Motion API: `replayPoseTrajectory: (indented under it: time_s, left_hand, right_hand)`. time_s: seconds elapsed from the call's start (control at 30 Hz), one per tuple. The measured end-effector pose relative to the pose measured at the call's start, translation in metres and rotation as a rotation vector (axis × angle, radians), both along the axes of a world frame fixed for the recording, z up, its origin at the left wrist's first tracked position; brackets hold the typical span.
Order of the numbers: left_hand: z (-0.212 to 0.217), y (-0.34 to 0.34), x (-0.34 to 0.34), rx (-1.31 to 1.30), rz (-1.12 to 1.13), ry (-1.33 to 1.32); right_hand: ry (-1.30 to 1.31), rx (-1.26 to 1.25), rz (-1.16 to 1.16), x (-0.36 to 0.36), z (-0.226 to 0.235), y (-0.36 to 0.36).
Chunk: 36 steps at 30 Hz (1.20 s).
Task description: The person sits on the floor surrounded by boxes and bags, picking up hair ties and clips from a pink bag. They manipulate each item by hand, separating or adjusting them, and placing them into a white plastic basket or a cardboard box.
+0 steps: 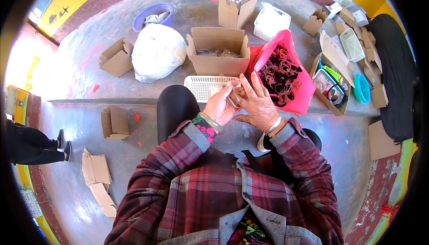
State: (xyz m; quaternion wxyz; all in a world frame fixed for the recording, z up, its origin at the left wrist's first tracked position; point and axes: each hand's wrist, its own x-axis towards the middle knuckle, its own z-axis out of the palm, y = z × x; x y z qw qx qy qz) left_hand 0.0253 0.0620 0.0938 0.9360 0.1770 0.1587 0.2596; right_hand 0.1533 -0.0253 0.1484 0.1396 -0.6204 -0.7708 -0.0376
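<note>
Two hands meet over the knees, pinched together on a small clear packet [234, 98]. The left hand [220, 106] grips its near side, the right hand [258, 104] its far side, fingers spread. The packet's long axis seems to run up and away from the person, though it is too hidden to be sure. Just beyond lie a white basket [203, 86], an open carton [218, 50] and a pink bag [286, 73] of dark loops, all on a grey concrete step with red paint flecks.
</note>
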Motion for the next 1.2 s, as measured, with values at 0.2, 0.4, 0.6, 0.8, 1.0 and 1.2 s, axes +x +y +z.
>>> replayPoseTrajectory:
  time_s: [0.2, 0.4, 0.6, 0.8, 1.0, 1.2]
  left_hand:
    - [0.003, -0.006, 0.004, 0.009, 0.027, 0.035]
    - [0.01, -0.004, 0.001, -0.015, 0.008, 0.016]
    - [0.018, -0.012, 0.005, 0.055, 0.028, 0.023]
    - [0.014, -0.011, 0.006, 0.003, 0.061, -0.022]
    - [0.028, -0.008, 0.0, 0.028, 0.062, -0.032]
    - [0.003, 0.003, 0.001, -0.083, 0.102, -0.067]
  right_hand:
    - [-0.068, 0.048, -0.103, -0.01, 0.0, -0.005]
    - [-0.026, 0.048, -0.077, -0.01, 0.005, -0.005]
    - [-0.007, 0.051, -0.094, -0.008, 0.003, -0.004]
    - [0.025, 0.1, -0.063, -0.006, -0.001, -0.003]
    - [0.04, 0.096, -0.043, -0.006, -0.002, -0.001]
    - [0.029, 0.038, -0.025, -0.007, -0.001, -0.002]
